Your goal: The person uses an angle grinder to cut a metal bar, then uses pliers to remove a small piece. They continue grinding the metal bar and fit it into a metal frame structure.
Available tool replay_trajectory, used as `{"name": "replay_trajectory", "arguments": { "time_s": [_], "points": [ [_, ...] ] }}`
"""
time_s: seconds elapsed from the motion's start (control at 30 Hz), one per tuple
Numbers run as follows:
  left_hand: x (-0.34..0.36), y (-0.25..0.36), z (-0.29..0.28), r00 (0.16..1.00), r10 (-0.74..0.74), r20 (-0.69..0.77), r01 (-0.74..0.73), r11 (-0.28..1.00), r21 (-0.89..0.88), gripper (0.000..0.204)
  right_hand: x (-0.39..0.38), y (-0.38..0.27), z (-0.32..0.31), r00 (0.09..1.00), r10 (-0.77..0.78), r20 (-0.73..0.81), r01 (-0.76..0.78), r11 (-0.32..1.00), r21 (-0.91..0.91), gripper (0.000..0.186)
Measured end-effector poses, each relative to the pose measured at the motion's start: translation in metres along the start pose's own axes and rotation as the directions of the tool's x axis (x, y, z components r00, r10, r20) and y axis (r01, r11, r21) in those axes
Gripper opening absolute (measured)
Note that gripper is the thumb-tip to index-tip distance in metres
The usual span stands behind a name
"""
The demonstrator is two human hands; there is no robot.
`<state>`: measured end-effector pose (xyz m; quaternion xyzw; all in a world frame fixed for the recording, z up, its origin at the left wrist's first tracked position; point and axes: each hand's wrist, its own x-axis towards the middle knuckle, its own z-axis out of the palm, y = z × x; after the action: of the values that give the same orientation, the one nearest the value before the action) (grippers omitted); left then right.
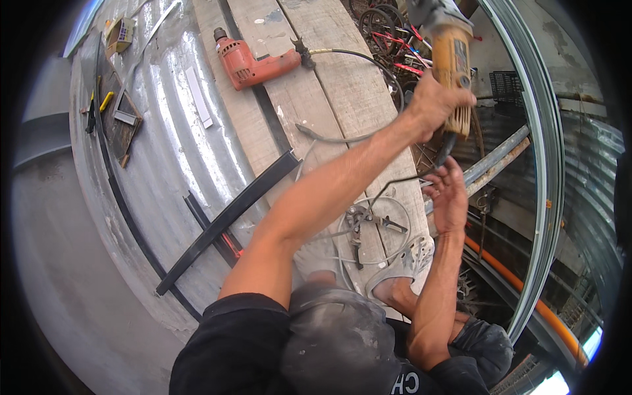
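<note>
My left hand (431, 105) grips a yellow angle grinder (451, 59) by its body near the upper right, its head cropped at the top edge. My right hand (447, 201) is raised below it, fingers apart and loosely curved beside the grinder's black cord (415, 178). A red drill (257, 62) lies on the wooden planks (316, 26). Near my feet, dark metal tools (359, 220) lie among looped cables (401, 253). A dark metal bar (224, 220) lies diagonally across the planks and corrugated sheet, partly behind my left forearm.
The corrugated sheet (164, 118) at left holds a wooden board with small tools (122, 118) and a small box (120, 36). Beyond the planks' right edge is a drop with bicycles (382, 29), pipes (494, 158) and an orange tube (553, 316). Long metal rails (540, 184) run along the right.
</note>
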<state>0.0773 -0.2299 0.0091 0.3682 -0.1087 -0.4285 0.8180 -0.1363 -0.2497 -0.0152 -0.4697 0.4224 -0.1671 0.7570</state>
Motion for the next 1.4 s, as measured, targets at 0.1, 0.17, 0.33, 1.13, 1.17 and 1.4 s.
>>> {"name": "replay_trajectory", "arguments": {
  "time_s": [0.1, 0.17, 0.33, 1.13, 1.17, 1.4],
  "points": [
    [-0.055, -0.017, 0.021, 0.964, -0.227, 0.141, 0.239, 0.968, -0.077, 0.062, 0.018, -0.026, -0.013, 0.998, -0.043, 0.054, 0.037, 0.994, 0.105, 0.073],
    [-0.082, -0.038, 0.027, 0.949, -0.291, 0.118, 0.304, 0.946, -0.111, 0.069, 0.028, -0.027, -0.006, 0.978, -0.03, 0.206, -0.012, 0.98, 0.198, 0.085],
    [-0.134, -0.045, -0.006, 0.882, -0.318, 0.349, 0.349, 0.936, -0.031, 0.079, 0.013, -0.021, 0.023, 0.85, -0.015, 0.527, -0.154, 0.949, 0.275, 0.108],
    [-0.205, -0.017, -0.055, 0.755, -0.586, 0.295, 0.577, 0.807, 0.128, 0.112, 0.006, 0.0, 0.025, 0.977, 0.069, 0.201, -0.163, 0.848, 0.503, 0.04],
    [-0.203, -0.013, -0.055, 0.718, -0.631, 0.292, 0.642, 0.763, 0.071, 0.114, 0.01, -0.002, 0.029, 0.974, 0.059, 0.219, -0.167, 0.84, 0.517, 0.04],
    [-0.205, -0.048, -0.053, 0.937, -0.344, 0.054, 0.307, 0.889, 0.34, 0.093, 0.019, 0.006, 0.033, 0.981, 0.027, 0.191, -0.139, 0.786, 0.602, 0.043]
  ]
}}
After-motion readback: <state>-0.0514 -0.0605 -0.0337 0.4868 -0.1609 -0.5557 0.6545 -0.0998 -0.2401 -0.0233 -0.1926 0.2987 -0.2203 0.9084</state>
